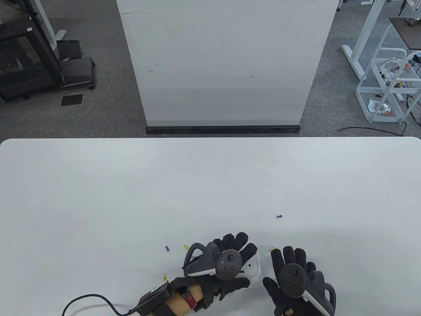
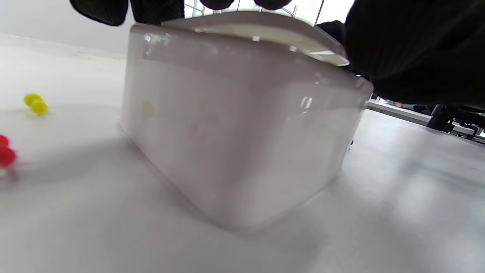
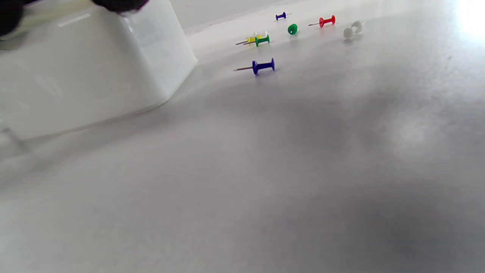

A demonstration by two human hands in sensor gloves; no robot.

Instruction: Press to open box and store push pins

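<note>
A small white plastic box (image 1: 256,267) stands near the table's front edge; it fills the left wrist view (image 2: 235,125). My left hand (image 1: 244,263) lies over its top, fingers on the far side and thumb on the near side, gripping it. The lid (image 2: 261,34) looks slightly raised off the rim. My right hand (image 1: 279,267) lies open just right of the box, holding nothing. Push pins lie scattered on the table: blue (image 1: 280,216), blue (image 1: 168,248), yellow (image 1: 186,246), yellow (image 1: 164,278). The right wrist view shows the box (image 3: 75,76) and blue (image 3: 261,66), green (image 3: 292,29), red (image 3: 326,21) and white (image 3: 352,30) pins.
The white table (image 1: 131,197) spreads wide behind the hands. A black cable (image 1: 92,301) runs from my left wrist along the front edge. A yellow pin (image 2: 35,104) and a red pin (image 2: 5,151) lie left of the box in the left wrist view.
</note>
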